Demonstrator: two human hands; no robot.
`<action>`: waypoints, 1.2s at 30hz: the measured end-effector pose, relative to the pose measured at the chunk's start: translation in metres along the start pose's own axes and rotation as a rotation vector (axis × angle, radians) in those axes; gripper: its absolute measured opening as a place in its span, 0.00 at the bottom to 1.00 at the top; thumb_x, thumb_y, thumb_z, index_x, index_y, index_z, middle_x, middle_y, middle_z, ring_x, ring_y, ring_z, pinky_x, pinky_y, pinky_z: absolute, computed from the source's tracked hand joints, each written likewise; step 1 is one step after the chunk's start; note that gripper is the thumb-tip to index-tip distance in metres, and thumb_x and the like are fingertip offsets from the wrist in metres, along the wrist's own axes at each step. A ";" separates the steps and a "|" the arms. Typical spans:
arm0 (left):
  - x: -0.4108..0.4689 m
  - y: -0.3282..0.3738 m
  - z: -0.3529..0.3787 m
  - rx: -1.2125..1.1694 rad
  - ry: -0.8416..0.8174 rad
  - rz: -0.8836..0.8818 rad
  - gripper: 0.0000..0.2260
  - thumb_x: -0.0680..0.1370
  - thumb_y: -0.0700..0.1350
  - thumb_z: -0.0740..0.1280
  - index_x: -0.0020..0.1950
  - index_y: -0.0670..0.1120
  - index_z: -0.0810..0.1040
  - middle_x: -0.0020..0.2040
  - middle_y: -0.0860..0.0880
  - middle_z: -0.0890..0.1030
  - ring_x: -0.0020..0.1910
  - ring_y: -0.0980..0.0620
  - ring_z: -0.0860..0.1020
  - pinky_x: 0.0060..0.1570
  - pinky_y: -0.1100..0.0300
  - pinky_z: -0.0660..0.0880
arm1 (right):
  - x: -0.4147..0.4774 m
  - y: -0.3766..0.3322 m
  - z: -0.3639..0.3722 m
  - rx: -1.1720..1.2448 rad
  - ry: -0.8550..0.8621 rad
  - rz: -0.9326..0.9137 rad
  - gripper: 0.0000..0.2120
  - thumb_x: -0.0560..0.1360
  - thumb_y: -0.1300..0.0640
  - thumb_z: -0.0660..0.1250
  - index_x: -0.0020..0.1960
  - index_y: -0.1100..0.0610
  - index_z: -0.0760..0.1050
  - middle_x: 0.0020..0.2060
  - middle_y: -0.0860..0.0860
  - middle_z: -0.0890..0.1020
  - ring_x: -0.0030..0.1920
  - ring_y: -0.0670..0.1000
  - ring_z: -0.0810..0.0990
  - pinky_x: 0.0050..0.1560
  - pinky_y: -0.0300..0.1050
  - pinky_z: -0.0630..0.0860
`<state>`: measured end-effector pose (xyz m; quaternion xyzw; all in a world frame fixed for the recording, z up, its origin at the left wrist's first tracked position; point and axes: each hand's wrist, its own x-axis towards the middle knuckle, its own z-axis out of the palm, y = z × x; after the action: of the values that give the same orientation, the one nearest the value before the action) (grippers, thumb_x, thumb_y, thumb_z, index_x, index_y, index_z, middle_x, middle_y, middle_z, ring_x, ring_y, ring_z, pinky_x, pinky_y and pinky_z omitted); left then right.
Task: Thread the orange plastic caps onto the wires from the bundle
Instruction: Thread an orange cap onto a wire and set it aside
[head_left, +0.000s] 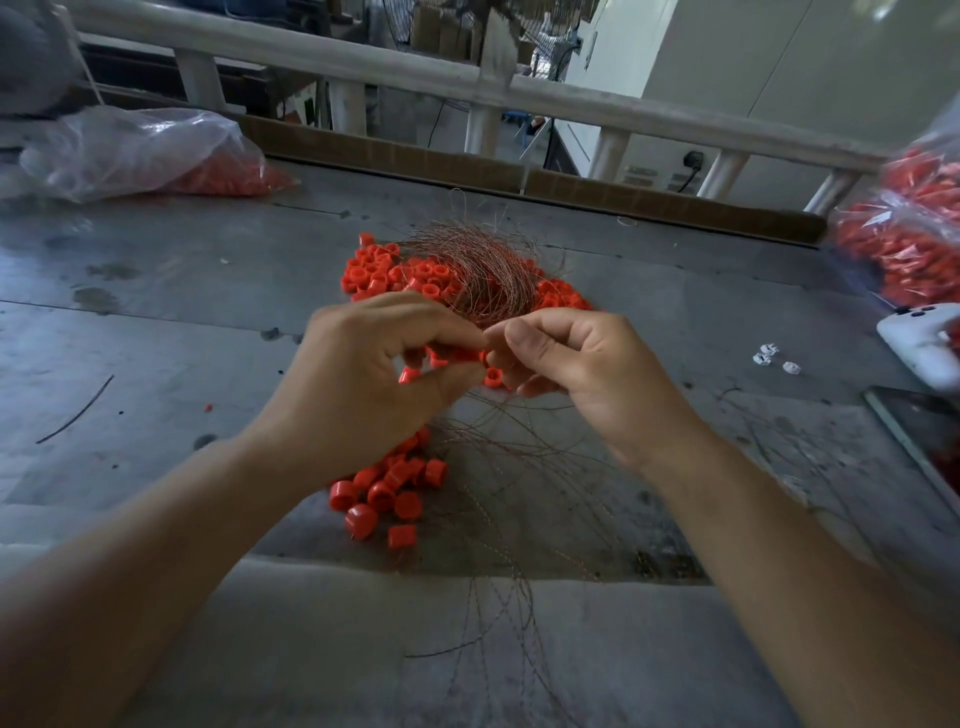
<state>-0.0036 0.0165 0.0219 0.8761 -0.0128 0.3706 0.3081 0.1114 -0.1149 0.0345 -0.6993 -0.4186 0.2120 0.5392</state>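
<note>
Left hand (374, 374) and right hand (569, 358) both pinch thin copper-coloured wire (491, 318) from the tangled bundle (478, 270) at twelve o'clock; it looks springy and kink-prone, probably best held near its tip for the light orange plastic caps (387, 483).

Bare grey tabletop (156, 291) open at left, orange caps (395, 270) and copper wire bundle (483, 270) heaped mid-table, loose wires (519, 467) fanning to the near edge, bag of caps (135, 150) blocking far left, more bags (904, 244) at right, white device (914, 343) and phone (924, 436) crowding right edge.
</note>
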 end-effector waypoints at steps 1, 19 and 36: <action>0.000 0.000 0.001 -0.006 -0.018 0.026 0.10 0.69 0.45 0.70 0.49 0.52 0.77 0.44 0.63 0.77 0.40 0.64 0.76 0.41 0.71 0.74 | 0.000 0.000 0.000 0.059 -0.005 0.020 0.12 0.67 0.49 0.63 0.44 0.56 0.79 0.34 0.49 0.82 0.36 0.45 0.80 0.38 0.36 0.76; 0.001 0.003 -0.003 -0.041 -0.087 0.004 0.09 0.69 0.47 0.69 0.49 0.53 0.78 0.41 0.63 0.77 0.41 0.65 0.77 0.42 0.72 0.73 | 0.001 -0.003 -0.006 0.324 0.289 0.020 0.09 0.74 0.63 0.64 0.35 0.55 0.77 0.28 0.46 0.80 0.30 0.43 0.77 0.31 0.34 0.73; 0.003 -0.004 -0.005 -0.057 -0.026 -0.285 0.10 0.67 0.45 0.73 0.35 0.60 0.77 0.29 0.71 0.76 0.32 0.69 0.77 0.34 0.79 0.69 | 0.001 -0.004 -0.012 0.385 0.463 -0.109 0.10 0.73 0.64 0.66 0.36 0.53 0.78 0.31 0.47 0.81 0.34 0.45 0.78 0.36 0.36 0.74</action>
<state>-0.0033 0.0227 0.0247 0.8647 0.0972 0.3112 0.3821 0.1191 -0.1207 0.0421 -0.5905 -0.2736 0.0934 0.7535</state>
